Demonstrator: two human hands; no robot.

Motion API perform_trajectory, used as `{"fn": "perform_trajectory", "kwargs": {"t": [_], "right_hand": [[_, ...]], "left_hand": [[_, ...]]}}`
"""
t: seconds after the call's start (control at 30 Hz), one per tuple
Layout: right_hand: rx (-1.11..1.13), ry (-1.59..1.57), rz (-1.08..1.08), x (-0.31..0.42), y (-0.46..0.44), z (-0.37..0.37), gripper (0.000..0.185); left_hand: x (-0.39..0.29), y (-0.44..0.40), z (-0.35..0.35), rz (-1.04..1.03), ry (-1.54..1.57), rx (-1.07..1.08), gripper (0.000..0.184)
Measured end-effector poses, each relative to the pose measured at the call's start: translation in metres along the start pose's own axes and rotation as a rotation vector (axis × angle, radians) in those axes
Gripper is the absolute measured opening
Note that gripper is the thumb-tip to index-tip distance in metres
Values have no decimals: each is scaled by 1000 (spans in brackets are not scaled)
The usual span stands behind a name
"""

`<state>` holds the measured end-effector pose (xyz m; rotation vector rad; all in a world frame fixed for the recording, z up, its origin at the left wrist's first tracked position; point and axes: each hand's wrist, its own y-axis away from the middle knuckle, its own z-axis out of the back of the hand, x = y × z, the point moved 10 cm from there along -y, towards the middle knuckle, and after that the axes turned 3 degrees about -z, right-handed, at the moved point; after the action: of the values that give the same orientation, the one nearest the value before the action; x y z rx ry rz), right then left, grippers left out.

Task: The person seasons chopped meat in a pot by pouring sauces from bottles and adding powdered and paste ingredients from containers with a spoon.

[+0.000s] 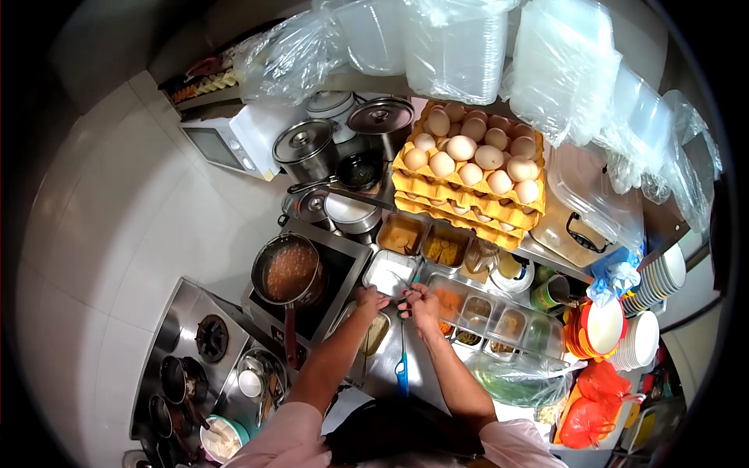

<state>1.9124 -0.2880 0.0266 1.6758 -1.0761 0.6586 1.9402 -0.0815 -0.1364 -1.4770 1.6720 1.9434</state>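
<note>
My left hand (373, 299) is at the lower left edge of a metal tray with white contents (388, 274), its fingers bent together. Just right of it, my right hand (421, 304) has its fingers curled around something thin that I cannot make out. A thin metal piece seems to reach from there over the tray. Below my hands, a long blue-handled tool (402, 373) lies on the steel counter. Beside my left forearm is a metal tray with pale yellowish contents (376, 334).
A pan of brown sauce (289, 269) stands on the cooktop (337, 265), its handle near my left forearm. Stacked egg trays (468, 168) rise behind. Ingredient containers (507, 320) line the right. Lidded pots (304, 144) and bagged plastic containers (456, 51) are farther back.
</note>
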Motion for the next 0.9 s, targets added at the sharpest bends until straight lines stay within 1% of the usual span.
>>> {"fn": "perform_trajectory", "kwargs": {"t": [0.1, 0.13, 0.23, 0.33, 0.43, 0.47, 0.57, 0.7, 0.73, 0.77, 0.9], "right_hand": [[2, 56, 26, -1, -10, 6, 37], [5, 82, 28, -2, -12, 7, 35], [4, 174, 20, 0, -11, 10, 32], [-7, 237, 87, 9, -6, 10, 27], [25, 263, 203, 23, 4, 6, 19], [24, 245, 271, 33, 11, 4, 12], [16, 239, 462, 61, 30, -2, 10], [4, 309, 498, 87, 59, -22, 10], [-1, 257, 491, 97, 71, -30, 8], [19, 266, 493, 102, 78, -38, 10], [32, 358, 691, 127, 124, -68, 14]], "left_hand": [[-7, 7, -2, -162, 117, -63, 25], [-11, 14, -4, -222, 185, -81, 18], [-23, 27, -1, -363, 256, -155, 15], [-31, 38, 8, -440, 238, -147, 15], [-41, 69, 20, -501, 208, -140, 17], [-45, 79, 23, -493, 225, -147, 18], [-53, 108, 34, -466, 249, -160, 19], [-94, 175, 45, -549, 398, -96, 19], [-101, 185, 52, -575, 436, -81, 19], [-107, 197, 60, -600, 474, -66, 19], [-117, 243, 109, -660, 452, -115, 20]]}}
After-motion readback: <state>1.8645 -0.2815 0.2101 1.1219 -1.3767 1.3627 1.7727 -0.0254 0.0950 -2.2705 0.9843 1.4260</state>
